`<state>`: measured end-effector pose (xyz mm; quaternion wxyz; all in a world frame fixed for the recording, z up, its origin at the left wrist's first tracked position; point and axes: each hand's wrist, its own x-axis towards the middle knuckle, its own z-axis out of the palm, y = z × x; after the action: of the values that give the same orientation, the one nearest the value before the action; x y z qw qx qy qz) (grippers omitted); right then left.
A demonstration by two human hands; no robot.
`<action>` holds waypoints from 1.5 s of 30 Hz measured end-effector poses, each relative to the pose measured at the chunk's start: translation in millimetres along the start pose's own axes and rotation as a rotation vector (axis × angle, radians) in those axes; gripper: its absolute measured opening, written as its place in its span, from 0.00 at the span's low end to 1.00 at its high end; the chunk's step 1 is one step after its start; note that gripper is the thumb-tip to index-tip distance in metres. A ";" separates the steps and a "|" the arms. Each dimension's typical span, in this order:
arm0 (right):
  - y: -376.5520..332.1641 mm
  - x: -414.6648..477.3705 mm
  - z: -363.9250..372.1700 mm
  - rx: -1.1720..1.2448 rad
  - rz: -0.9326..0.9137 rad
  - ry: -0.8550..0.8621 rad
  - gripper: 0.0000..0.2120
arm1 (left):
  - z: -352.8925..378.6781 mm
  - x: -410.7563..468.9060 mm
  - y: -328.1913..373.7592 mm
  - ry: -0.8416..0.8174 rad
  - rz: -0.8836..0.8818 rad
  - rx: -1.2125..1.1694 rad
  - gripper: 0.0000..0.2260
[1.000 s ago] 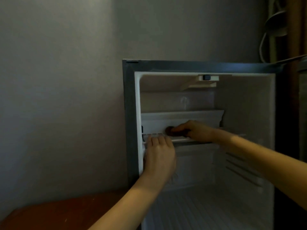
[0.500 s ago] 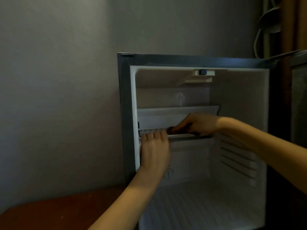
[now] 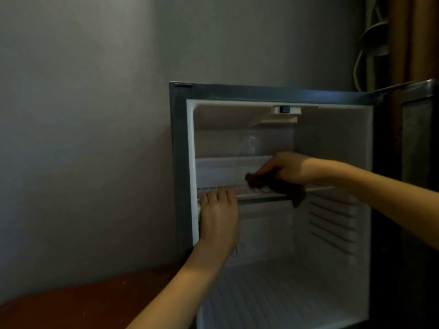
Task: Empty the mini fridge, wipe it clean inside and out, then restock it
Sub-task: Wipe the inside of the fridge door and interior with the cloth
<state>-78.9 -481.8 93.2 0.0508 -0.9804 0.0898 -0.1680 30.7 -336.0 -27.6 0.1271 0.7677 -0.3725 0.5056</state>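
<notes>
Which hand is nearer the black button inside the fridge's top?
Right. The right hand, with cloth, is on the shelf below the button; the left hand lower, further left.

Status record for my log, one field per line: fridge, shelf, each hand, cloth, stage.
fridge: mini fridge open, no food visible inside
shelf: wire shelf seated at mid-height
left hand: fingers hooked over the shelf's front edge, left end
right hand: grips the cloth
cloth: dark cloth on the shelf, one end hanging below its front edge
stage: wiping inside; nothing restocked
</notes>
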 end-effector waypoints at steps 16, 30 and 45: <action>3.1 -10.4 22.2 -0.223 0.096 -0.068 0.28 | 0.1 -3.3 -1.5 -0.084 0.028 0.009 0.16; 31.1 -1.8 17.9 0.068 0.019 -0.099 0.19 | 0.6 -7.0 -1.3 -0.068 0.084 -0.136 0.33; 62.7 -21.3 2.5 0.125 0.059 0.297 0.26 | -21.0 -1.0 -0.5 -0.282 0.066 -0.110 0.31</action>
<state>-107.8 -538.8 75.9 0.1027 -0.9367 0.1144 -0.3146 16.5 -323.1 -18.8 0.0987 0.8103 -0.4389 0.3756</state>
